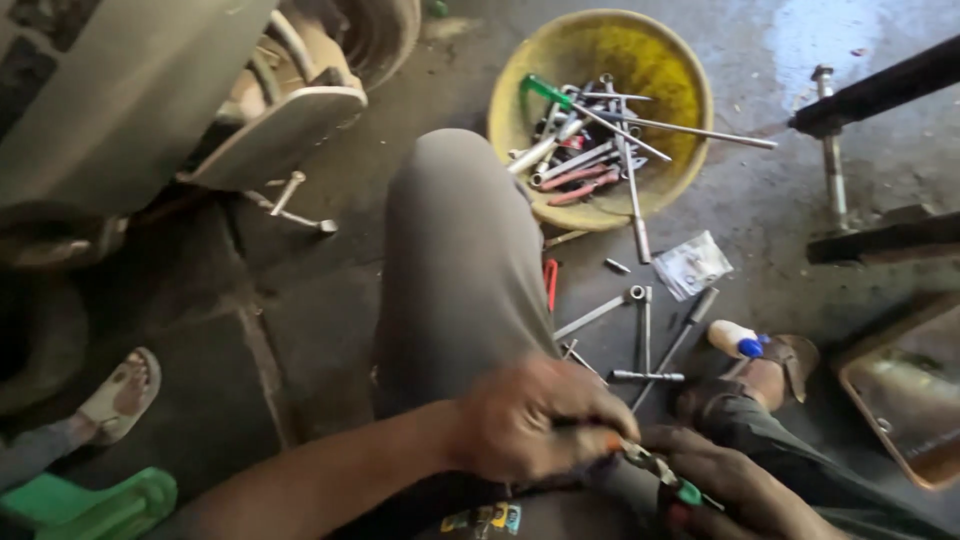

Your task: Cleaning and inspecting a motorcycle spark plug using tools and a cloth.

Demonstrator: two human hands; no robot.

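Observation:
My left hand point(535, 420) is closed around a small dark part held in front of my lap, over my grey-trousered knee point(455, 260). My right hand point(735, 485) grips pliers point(660, 470) with green and red handles, whose jaws meet the part in my left hand. What exactly the part is stays hidden by my fingers.
A yellow basin point(655, 75) holds several wrenches, sockets and a green-handled screwdriver point(548, 92). Loose socket wrenches point(640, 330), a small plastic bag point(692, 265) and a white bottle with blue cap point(735, 340) lie on the concrete floor. A scooter body point(130, 90) stands left; another person's sandalled foot point(120, 395) is lower left.

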